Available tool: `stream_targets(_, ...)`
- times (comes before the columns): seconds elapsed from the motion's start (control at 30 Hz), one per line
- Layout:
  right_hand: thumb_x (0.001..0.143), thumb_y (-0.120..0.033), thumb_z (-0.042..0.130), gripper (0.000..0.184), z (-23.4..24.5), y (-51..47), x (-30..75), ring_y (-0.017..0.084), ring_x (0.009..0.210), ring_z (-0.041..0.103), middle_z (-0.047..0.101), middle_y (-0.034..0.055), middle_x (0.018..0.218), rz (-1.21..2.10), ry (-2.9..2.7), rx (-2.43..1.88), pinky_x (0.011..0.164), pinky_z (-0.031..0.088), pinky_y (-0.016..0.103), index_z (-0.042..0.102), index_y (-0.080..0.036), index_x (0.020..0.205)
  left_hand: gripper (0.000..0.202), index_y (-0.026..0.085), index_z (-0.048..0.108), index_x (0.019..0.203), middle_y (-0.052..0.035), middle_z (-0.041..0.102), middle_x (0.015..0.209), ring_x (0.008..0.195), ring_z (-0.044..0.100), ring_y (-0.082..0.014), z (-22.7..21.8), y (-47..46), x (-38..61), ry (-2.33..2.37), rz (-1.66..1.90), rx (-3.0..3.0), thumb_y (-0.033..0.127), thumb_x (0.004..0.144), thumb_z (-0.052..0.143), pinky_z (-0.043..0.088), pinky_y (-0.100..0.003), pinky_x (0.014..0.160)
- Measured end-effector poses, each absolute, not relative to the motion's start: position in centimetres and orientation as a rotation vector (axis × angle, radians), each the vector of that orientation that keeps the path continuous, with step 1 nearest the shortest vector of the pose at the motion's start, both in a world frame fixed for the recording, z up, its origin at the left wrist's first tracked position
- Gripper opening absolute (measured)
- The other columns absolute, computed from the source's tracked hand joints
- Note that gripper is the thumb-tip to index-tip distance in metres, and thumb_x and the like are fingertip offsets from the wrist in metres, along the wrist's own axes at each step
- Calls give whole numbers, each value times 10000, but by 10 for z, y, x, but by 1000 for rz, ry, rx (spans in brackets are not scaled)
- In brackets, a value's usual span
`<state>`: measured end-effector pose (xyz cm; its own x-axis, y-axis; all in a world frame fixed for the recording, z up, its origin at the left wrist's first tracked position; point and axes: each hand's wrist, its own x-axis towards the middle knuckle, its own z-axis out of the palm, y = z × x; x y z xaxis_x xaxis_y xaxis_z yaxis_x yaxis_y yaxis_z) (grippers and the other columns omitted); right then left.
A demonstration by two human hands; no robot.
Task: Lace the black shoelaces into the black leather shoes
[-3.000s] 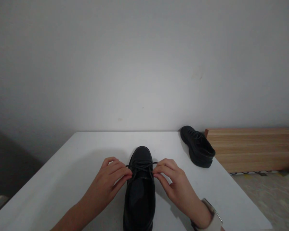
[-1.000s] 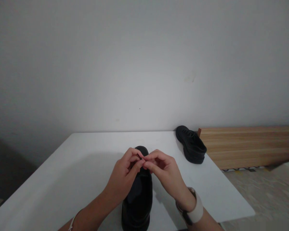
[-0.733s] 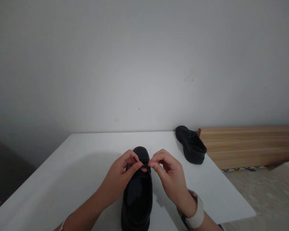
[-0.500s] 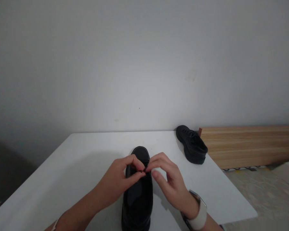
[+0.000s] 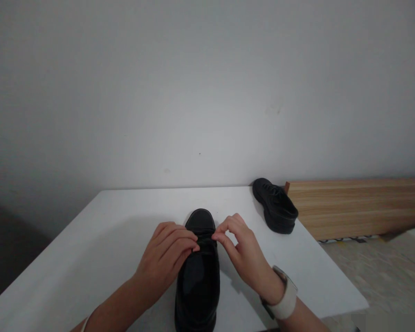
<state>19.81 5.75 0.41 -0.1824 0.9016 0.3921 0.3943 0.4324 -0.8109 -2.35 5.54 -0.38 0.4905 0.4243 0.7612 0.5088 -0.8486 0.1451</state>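
A black lace-up shoe (image 5: pixel 198 281) stands on the white table, its toe pointing away from me and its opening facing up. At the left edge of the lacing, the fingers and thumb of my left hand (image 5: pixel 168 251) are pinched together on the dark shoelace. My right hand (image 5: pixel 240 249) has thumb and forefinger closed at the right edge of the lacing, also on the shoelace. The thin black lace barely stands out against the black upper, and my fingertips hide part of it.
Another black shoe (image 5: pixel 275 205) with tied laces stands at the table's back right edge. The white table (image 5: pixel 124 216) meets a plain wall (image 5: pixel 200 92) at the back. A wood-grain board (image 5: pixel 359 207) lies beyond the right edge, above a tiled floor (image 5: pixel 363 267).
My hands have moved apart from the middle of the lacing, the left one to the left and the right one slightly right. The lacing between them now shows. The shoe stays in place.
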Motion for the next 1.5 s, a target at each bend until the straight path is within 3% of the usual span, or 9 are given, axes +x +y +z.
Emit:
stream_targets(0.2,936,-248,587,170,3,51,214,175,772,523,596,5,760,669,-1828,-1161,743,399,331,597,-199,773,55,235,626,874,16,667,844,811,620,-164,-13,44,-34,-1474,-1602,-2663,207,917,645,471,-275,738)
stream_targets(0.37,895,-244,640,53,25,47,192,143,760,546,600,-9,780,853,-1821,-1021,701,427,283,672,-210,870,74,266,710,827,19,629,855,855,591,-161,18,55,-6,-1442,-1847,-2689,199,857,713,449,-266,782)
stream_targets(0.5,880,-312,650,121,30,49,184,122,667,498,572,-23,716,993,-1731,-1037,618,404,264,698,-201,869,114,272,746,768,13,553,846,836,563,-151,27,62,12,-1516,-1993,-2698,187,833,708,435,-257,765)
stream_targets(0.63,835,-312,692,124,24,54,185,129,672,500,579,-16,711,1026,-1624,-1033,634,407,276,690,-193,799,102,264,723,892,30,648,788,767,595,-152,13,62,9,-1688,-2086,-2902,209,807,718,449,-264,733)
stream_targets(0.73,827,-280,689,87,22,55,186,141,696,521,601,-5,735,1019,-1612,-1012,658,419,292,696,-198,800,79,240,733,802,17,702,799,789,632,-166,2,62,3,-1752,-2011,-2961,183,755,759,456,-278,772)
stream_targets(0.9,838,-299,683,104,17,57,194,147,717,542,617,-6,766,971,-1589,-1054,688,421,303,707,-218,900,36,242,724,826,-3,692,853,852,635,-182,-10,57,-1,-1763,-2071,-2852,238,834,689,453,-303,816)
stream_targets(1.2,820,-353,722,167,1,53,208,128,643,540,591,-36,683,912,-1520,-1135,628,427,279,647,-209,858,103,227,700,838,-24,715,893,899,643,-197,-16,49,8,-1955,-2290,-2724,312,849,644,459,-315,850)
stream_targets(1.3,847,-287,709,99,13,47,201,128,681,576,625,-21,729,746,-1654,-1027,641,449,272,646,-213,826,96,220,702,812,-14,714,799,774,650,-190,-7,53,14,-2052,-2254,-2744,310,821,671,472,-306,740)
stream_targets(1.5,902,-134,617,110,30,45,188,141,725,582,668,-2,746,387,-1879,-808,662,446,293,645,-210,827,72,278,764,703,2,650,740,806,582,-211,12,52,15,-1893,-1706,-2751,220,743,750,399,-348,783)
